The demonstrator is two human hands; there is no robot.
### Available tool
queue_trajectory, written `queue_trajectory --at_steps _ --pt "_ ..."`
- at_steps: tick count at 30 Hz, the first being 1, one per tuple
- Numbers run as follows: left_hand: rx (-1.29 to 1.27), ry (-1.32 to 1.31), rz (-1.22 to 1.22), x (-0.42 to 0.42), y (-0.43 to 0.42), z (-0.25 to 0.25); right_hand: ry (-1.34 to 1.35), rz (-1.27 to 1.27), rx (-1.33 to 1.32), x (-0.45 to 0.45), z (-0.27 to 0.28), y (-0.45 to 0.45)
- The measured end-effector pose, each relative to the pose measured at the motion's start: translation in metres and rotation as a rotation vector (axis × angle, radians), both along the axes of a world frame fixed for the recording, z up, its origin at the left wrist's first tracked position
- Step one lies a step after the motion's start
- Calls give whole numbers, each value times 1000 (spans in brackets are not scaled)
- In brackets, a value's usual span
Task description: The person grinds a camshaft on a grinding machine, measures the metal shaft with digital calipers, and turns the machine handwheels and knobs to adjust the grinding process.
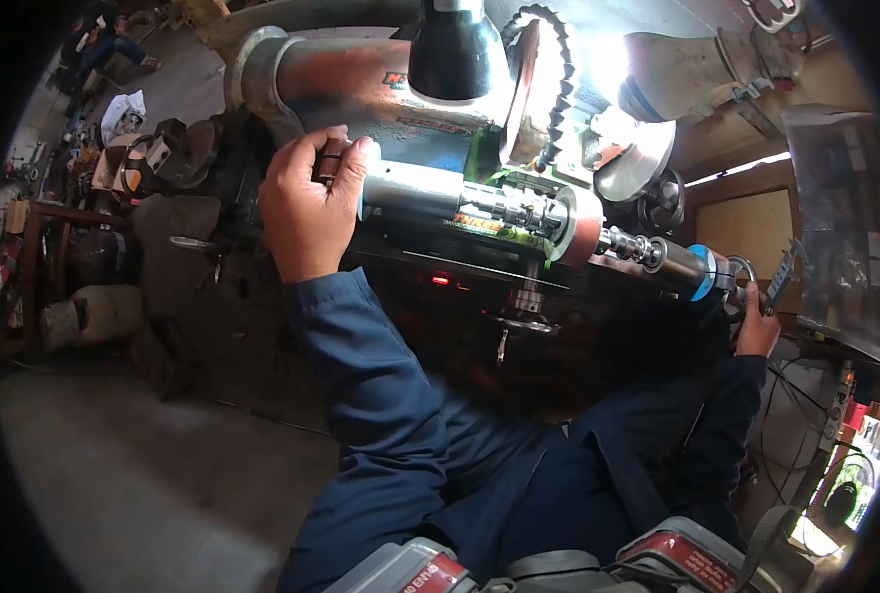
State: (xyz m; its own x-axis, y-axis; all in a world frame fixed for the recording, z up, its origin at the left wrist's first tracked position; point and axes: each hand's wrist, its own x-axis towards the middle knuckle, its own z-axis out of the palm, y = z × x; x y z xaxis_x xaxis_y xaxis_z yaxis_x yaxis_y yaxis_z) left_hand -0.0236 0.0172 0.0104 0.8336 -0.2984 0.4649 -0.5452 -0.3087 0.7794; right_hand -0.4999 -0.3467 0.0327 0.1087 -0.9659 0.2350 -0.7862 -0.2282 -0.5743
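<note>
A lobed metal shaft that looks like a camshaft lies across the machine between a silver cylinder and a dark cylindrical holder with a blue ring. A reddish-brown disc sits on the shaft line. At the cylinder's left end, my left hand is closed, thumb and fingers about a small brown part. Far right, my right hand has its fingers closed at a curved metal handle beside the holder. A caliper-like tool stands just beyond that hand; its support is unclear.
A black lamp hangs over the machine. Behind the shaft stands a large wheel edged by a ribbed black hose. Below are a handwheel and a lever. Cables hang at right; a person is far back left.
</note>
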Motion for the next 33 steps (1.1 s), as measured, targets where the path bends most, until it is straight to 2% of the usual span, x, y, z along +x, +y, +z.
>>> queue_trajectory --at_steps 2,4,9,12,15,17,18,20,23,24,27,29,31,33 --pt "7 3 -2 -1 0 0 -38 -55 -62 5 -6 21" --pt "26 3 -2 0 0 3 -80 -195 22 -10 -25 27" --pt "39 -11 -11 -1 2 6 -257 -126 -31 -4 -28 34" --pt "14 -2 -12 1 1 1 -152 -190 -13 -4 -26 32" --pt "-4 7 -22 0 2 3 -200 -173 45 -24 -45 31" --pt "20 -13 -21 0 3 6 -99 -179 -107 -32 -47 37" --pt "32 -21 -19 0 3 6 -47 -179 -183 -33 -46 39" --pt "1 -16 -26 2 3 2 -418 -66 -17 -17 -11 60" --pt "8 32 -18 -1 4 4 -417 167 -65 9 29 91" --pt "20 52 -9 -2 4 5 -274 234 -156 15 35 100" --pt "-40 -185 21 1 3 -2 96 478 -380 40 49 126" --pt "-65 -255 12 5 5 -9 175 555 -398 58 55 146" --pt "-84 -279 5 6 8 -12 109 536 -304 70 59 163" --pt "-97 -256 5 5 9 -12 163 588 -154 63 64 162"
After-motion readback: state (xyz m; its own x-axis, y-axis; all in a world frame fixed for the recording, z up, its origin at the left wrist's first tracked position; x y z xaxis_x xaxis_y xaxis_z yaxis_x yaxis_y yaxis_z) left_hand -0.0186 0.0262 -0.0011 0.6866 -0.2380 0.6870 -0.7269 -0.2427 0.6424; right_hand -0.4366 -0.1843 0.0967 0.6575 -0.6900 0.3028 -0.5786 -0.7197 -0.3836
